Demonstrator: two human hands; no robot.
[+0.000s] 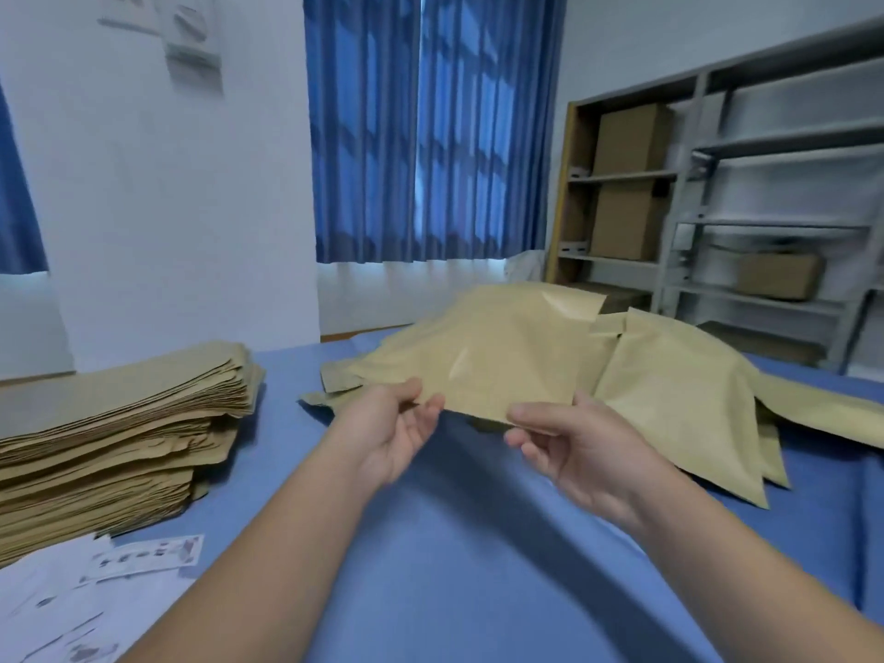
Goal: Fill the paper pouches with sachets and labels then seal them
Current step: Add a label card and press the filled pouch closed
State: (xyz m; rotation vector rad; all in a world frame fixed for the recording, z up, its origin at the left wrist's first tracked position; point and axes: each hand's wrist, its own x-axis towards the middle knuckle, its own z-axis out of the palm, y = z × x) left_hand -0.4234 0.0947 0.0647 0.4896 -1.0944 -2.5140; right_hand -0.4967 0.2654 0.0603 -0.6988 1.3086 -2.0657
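**Head view: one pouch held by its near edge, both hands**

Head camera, the only feed I had. Both forearms reached up from the bottom of the frame toward the centre.

- The left hand point(397, 433) pinched the near left corner of a tan paper pouch point(502, 356), thumb on top and fingers curled beneath.
- The right hand point(574, 447) gripped the near right part of the same edge, thumb over the paper and fingers bent under it.
- The pouch sat at frame centre, lifted off the blue cloth point(478, 567) at its near edge. Its far end sloped away toward the heap behind. It looked creased and slightly puffed. I could not tell what was inside, or whether its mouth was sealed.
- Right of centre, a heap of pouches point(679, 390) lay overlapping on the cloth, just beside and partly behind the held one.
- Left edge of the frame: a tall stack of flat pouches point(119, 413), edges roughly aligned, well apart from the hands.
- Lower left corner: printed labels point(148, 555) on white sheets, spread loosely in front of that stack. The print was too blurred to read.
- Upper centre: blue curtains point(430, 136) drawn over a window.
- Upper right: metal shelving point(765, 222) with cardboard boxes point(626, 136) on several levels.
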